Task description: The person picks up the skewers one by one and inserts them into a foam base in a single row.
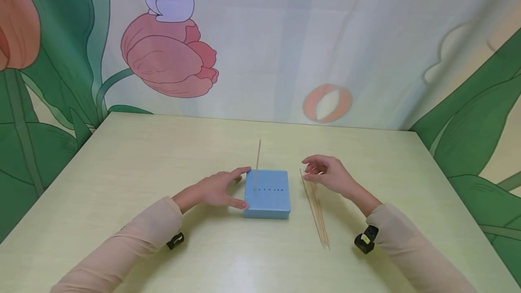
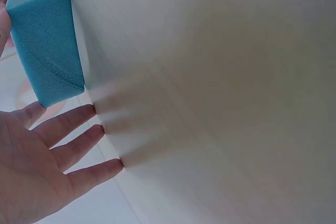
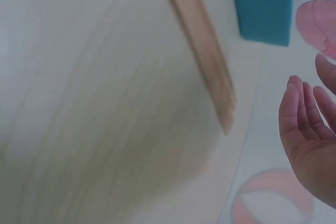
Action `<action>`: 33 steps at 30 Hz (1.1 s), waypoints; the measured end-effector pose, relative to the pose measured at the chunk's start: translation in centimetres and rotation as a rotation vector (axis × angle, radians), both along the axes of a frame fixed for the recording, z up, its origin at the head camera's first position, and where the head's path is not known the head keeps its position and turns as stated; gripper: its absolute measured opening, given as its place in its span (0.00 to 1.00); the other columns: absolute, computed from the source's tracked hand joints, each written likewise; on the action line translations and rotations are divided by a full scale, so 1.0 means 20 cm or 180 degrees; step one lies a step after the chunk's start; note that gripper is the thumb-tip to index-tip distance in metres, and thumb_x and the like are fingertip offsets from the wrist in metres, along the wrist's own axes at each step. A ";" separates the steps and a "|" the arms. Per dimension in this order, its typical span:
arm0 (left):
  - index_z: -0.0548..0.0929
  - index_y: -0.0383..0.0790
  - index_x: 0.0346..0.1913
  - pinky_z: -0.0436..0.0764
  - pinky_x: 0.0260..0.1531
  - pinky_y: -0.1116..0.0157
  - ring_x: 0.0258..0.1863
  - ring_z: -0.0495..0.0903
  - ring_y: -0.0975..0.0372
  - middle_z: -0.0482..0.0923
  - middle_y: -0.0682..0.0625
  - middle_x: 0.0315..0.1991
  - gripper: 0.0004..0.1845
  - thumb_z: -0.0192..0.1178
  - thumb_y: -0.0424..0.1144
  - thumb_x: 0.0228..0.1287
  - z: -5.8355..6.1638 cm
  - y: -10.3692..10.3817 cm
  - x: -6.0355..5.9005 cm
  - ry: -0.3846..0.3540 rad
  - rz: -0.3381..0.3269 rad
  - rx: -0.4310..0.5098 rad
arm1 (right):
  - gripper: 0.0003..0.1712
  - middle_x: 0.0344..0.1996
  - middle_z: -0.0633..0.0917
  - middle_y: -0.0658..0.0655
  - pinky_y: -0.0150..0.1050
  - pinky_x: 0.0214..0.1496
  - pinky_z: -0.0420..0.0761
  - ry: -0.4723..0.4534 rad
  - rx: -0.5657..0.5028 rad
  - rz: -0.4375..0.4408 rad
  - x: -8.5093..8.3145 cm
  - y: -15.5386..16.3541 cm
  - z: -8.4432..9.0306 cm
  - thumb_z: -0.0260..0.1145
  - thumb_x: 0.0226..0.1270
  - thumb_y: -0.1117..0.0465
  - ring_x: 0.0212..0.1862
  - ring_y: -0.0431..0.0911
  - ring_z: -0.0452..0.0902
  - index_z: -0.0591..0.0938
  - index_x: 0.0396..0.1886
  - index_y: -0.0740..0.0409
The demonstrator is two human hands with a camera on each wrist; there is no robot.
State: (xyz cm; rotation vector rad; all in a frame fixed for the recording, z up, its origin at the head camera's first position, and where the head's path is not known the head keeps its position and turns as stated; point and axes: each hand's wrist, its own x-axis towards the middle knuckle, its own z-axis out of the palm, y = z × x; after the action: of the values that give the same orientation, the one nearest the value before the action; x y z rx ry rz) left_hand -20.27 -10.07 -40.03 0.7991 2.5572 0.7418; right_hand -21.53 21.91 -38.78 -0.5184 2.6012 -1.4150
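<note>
Table (image 1: 122,157): foam block (image 1: 267,195) touching left fingers (image 1: 238,173); skewers (image 1: 315,207) under right fingers (image 1: 311,166).

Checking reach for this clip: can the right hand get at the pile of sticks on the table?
Probably yes. The right hand hovers open just above the far end of the sticks, with nothing between them; the foam block sits off to the side.

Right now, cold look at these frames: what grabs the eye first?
The blue foam block at the middle of the pale table, with one thin wooden stick standing upright in the left end of its row of holes. The left hand rests against the block's left side, fingers straight. To the block's right lies a bundle of sticks, the right hand over its far end, holding nothing.
</note>
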 end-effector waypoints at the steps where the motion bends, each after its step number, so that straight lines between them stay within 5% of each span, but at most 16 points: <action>1: 0.52 0.50 0.71 0.62 0.57 0.48 0.62 0.62 0.51 0.66 0.42 0.62 0.51 0.65 0.62 0.46 0.00 0.00 0.00 -0.0002 -0.0002 0.0005 | 0.22 0.33 0.79 0.59 0.34 0.33 0.76 -0.0031 0.0030 0.0043 -0.01 0.02 -0.01 0.69 0.54 0.67 0.34 0.48 0.76 0.76 0.49 0.68; 9: 0.51 0.51 0.71 0.61 0.57 0.49 0.63 0.62 0.52 0.65 0.43 0.62 0.51 0.64 0.63 0.45 -0.02 0.00 -0.01 0.0006 -0.0002 0.0016 | 0.29 0.33 0.77 0.62 0.35 0.31 0.75 -0.0224 0.0301 0.0235 -0.07 0.14 -0.08 0.72 0.50 0.66 0.32 0.49 0.74 0.74 0.53 0.67; 22: 0.52 0.51 0.71 0.60 0.58 0.48 0.63 0.61 0.52 0.64 0.42 0.63 0.51 0.64 0.64 0.45 -0.02 0.00 -0.01 -0.0001 -0.0019 0.0011 | 0.47 0.37 0.70 0.59 0.40 0.39 0.64 0.0045 0.1231 0.0461 -0.10 0.22 -0.17 0.77 0.41 0.52 0.38 0.49 0.62 0.69 0.61 0.63; 33: 0.52 0.50 0.71 0.61 0.58 0.49 0.63 0.62 0.52 0.65 0.42 0.63 0.51 0.64 0.64 0.45 -0.01 0.00 -0.01 -0.0004 -0.0015 -0.0005 | 0.51 0.39 0.67 0.59 0.39 0.38 0.60 0.0118 0.1482 0.0646 -0.09 0.21 -0.18 0.76 0.43 0.50 0.38 0.49 0.59 0.63 0.64 0.67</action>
State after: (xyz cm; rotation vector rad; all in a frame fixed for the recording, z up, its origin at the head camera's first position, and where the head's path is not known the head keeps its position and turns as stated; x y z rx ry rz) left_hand -20.42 -10.14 -40.19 0.8037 2.5538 0.7385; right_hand -23.43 26.11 -42.31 -0.7127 2.6855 -0.7114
